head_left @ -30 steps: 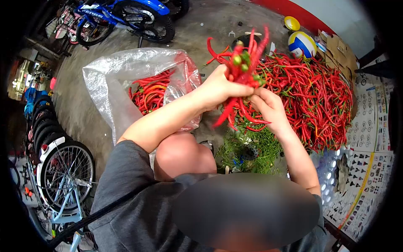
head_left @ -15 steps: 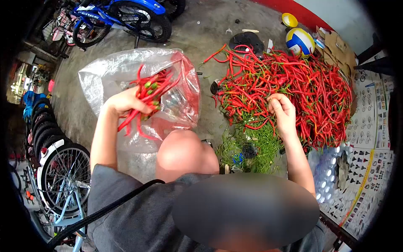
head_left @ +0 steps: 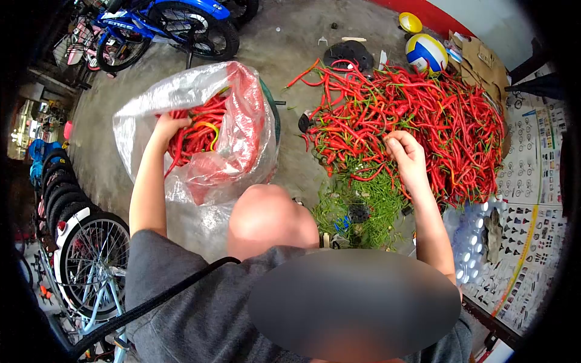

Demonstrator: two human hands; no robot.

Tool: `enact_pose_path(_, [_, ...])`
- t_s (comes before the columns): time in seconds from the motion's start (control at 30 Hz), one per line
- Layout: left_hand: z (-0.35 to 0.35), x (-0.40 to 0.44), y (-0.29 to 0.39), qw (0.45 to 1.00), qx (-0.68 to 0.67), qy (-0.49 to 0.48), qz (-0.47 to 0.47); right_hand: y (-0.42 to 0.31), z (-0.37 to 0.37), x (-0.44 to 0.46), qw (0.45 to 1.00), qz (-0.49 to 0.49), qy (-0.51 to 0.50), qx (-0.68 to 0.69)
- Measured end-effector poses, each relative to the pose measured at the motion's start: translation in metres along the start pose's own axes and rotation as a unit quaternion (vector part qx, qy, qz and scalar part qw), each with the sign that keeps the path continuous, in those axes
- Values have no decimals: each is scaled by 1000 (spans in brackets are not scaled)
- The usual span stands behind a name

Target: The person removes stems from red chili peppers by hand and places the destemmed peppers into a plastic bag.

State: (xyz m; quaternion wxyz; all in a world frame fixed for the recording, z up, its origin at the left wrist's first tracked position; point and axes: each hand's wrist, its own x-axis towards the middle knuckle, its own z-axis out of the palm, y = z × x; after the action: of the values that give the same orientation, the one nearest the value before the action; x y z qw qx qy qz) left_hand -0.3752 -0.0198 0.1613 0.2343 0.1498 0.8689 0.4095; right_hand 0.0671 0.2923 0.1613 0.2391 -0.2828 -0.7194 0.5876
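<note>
My left hand (head_left: 172,126) is in the mouth of a clear plastic bag (head_left: 136,130), closed around red chili peppers (head_left: 175,114); its fingertips are hidden among them. More red chilies (head_left: 209,112) lie inside the bag, one of them partly yellow (head_left: 213,130). The bag has a red-tinted side and stands left of my bare knee (head_left: 269,215). On the right, my right hand (head_left: 405,154) is pinched shut over the front of a large heap of red chilies (head_left: 448,127). Whatever is between its fingertips is too small to make out. Green stems (head_left: 378,212) lie below the heap.
A blue bicycle (head_left: 151,27) stands at the back left, and another bicycle's wheel (head_left: 94,263) at the lower left near a row of tires (head_left: 60,181). Behind the heap are a ball (head_left: 426,51), a dark helmet-like object (head_left: 349,55) and cardboard (head_left: 484,63). Wrapped bottles (head_left: 469,242) sit right.
My left hand has moved up and into the bag with its bunch of chilies. The bag's mouth now shows more chilies inside. My right hand stays pinched in nearly the same place.
</note>
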Motion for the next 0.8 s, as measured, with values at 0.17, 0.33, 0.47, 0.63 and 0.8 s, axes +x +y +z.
enact_pose_path(0.17, [7,38,-5,914,402,37,27,3,3,0,999,5,-19,-42])
enact_pose_path(0.33, [45,-57,122,781,609,117,73,18,-8,1,992,-7,38,-120])
enact_pose_path(0.47, [121,-107,190,826,345,-4,446,55,-18,-13,950,-39,-44,-308])
enact_pose_path(0.63, [334,-52,152,691,437,-295,494,86,-25,-68,908,87,-107,-397])
enact_pose_path(0.8, [404,-34,106,635,463,-294,544,91,-36,-101,926,163,-45,-337])
